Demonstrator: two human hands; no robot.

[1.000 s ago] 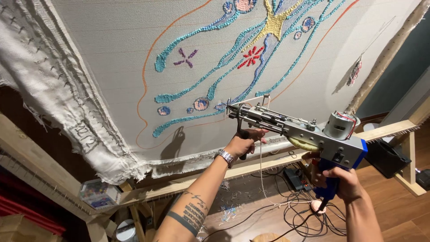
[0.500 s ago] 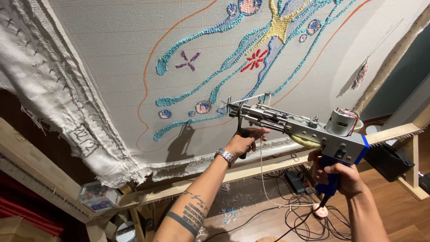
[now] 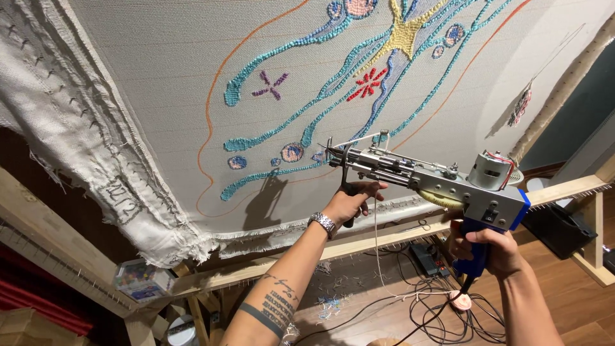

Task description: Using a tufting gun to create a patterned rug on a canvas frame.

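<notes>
1. Your tufting gun point(image 3: 423, 179) lies nearly level, its long axis running from lower right to upper left. The needle end points left at the stretched cloth point(image 3: 160, 83), close to the turquoise yarn lines point(image 3: 269, 173).
2. The gun sits at mid-frame, in front of the lower part of the cloth and above the wooden frame bar point(image 3: 359, 243).
3. Your left hand point(image 3: 349, 202) is clenched around the black front grip under the gun's nose, thumb towards the needle. A metal watch point(image 3: 322, 223) sits on that wrist.
4. Your right hand point(image 3: 490, 247) is wrapped tight around the blue rear handle; whether a finger rests on the trigger, you cannot tell from here.
5. The gun's body is bare grey metal with rods and springs, a round motor on top at the back and a blue plastic rear. A pale thread point(image 3: 377, 243) hangs down from it.
6. The cloth is pale, coarse weave with frayed edges; the tufted yarn stands up in looped ridges of turquoise, yellow, red and purple.
7. Dark cables point(image 3: 442, 314) coil on the wooden floor below.
</notes>
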